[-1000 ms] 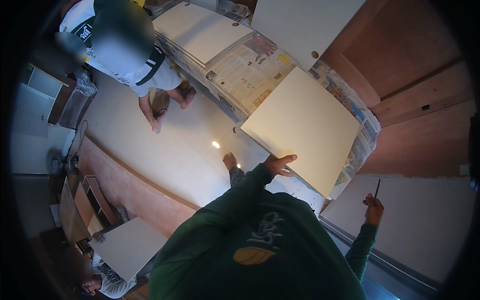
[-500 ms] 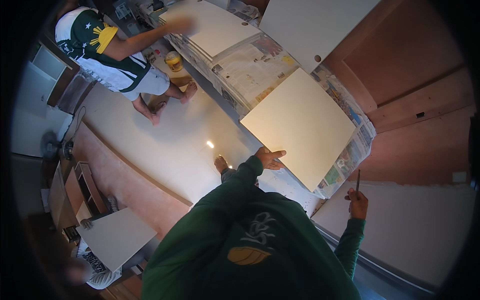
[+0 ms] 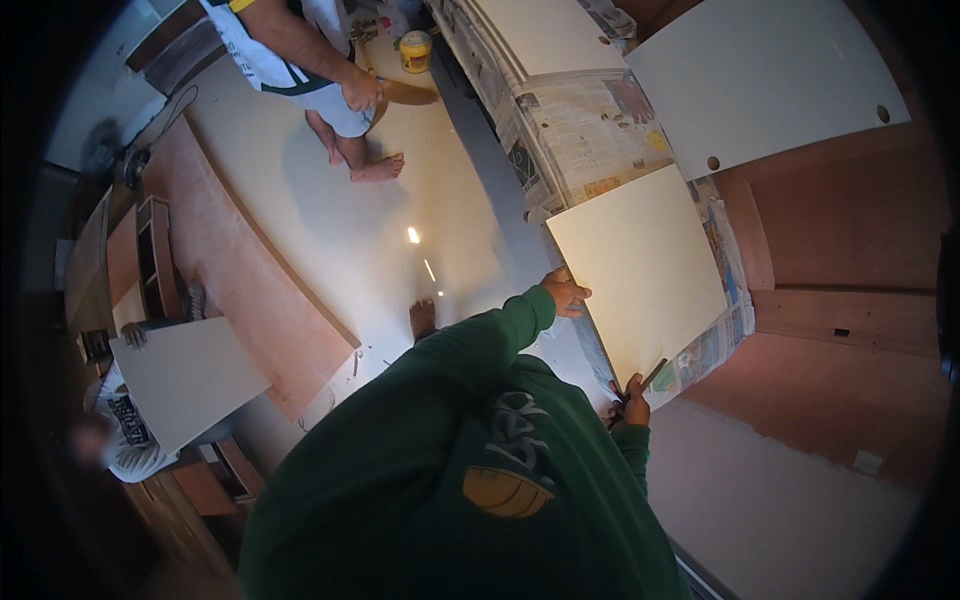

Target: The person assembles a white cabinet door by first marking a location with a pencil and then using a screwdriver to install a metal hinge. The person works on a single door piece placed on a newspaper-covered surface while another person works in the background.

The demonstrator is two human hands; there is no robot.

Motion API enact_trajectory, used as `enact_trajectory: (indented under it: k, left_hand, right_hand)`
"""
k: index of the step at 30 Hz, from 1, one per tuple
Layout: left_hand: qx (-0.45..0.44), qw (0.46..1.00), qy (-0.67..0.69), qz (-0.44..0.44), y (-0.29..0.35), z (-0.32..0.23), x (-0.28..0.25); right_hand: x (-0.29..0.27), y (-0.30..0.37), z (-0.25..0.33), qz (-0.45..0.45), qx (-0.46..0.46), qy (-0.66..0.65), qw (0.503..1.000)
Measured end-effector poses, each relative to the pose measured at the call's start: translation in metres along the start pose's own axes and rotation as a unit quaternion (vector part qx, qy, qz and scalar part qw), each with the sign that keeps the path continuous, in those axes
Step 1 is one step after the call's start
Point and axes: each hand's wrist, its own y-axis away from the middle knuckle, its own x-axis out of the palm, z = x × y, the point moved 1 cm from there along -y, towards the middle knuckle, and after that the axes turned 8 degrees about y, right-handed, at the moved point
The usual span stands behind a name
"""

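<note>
A flat cream-white panel [image 3: 645,265] lies on newspaper [image 3: 590,125] covering a long bench. My left hand [image 3: 566,292] is closed on the panel's near left edge, thumb on top and fingers below. At the panel's nearest corner is my right hand [image 3: 632,402], closed round a thin dark stick-like tool [image 3: 655,373]. The tool slants over the corner; its exact kind cannot be made out. The right fingers are partly hidden, and I cannot tell whether they also grip the panel.
Another pale panel [image 3: 545,35] lies farther along the bench. A white panel with round holes [image 3: 770,90] stands behind. A co-worker [image 3: 310,60] stands at upper left near a yellow tub [image 3: 415,55]. At lower left another person holds a white panel [image 3: 190,375] beside a curved reddish board [image 3: 230,290].
My right hand has come left with the tool to the panel's corner. My left hand stays at the edge. The upper-left co-worker's arm has come off the far panel and lowered.
</note>
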Motion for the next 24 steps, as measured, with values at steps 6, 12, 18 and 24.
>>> enact_trajectory:
  k: [6,12,18,24]
  left_hand:
    - [0.03,0.999,0.038,0.013,0.009,-0.023,0.023]
    - [0.069,0.995,0.041,0.064,0.045,-0.041,0.045]
    - [0.076,0.996,-0.002,0.042,0.023,-0.057,0.027]
    - [0.065,0.997,-0.003,0.046,0.001,-0.032,0.001]
  right_hand:
    - [0.002,0.002,0.003,0.044,-0.085,-0.063,0.993]
    - [-0.018,0.022,-0.002,0.129,-0.151,-0.143,0.97]
    - [0.002,0.039,-0.004,0.194,-0.14,-0.02,0.971]
    - [-0.002,0.006,-0.008,0.145,-0.1,0.09,0.98]
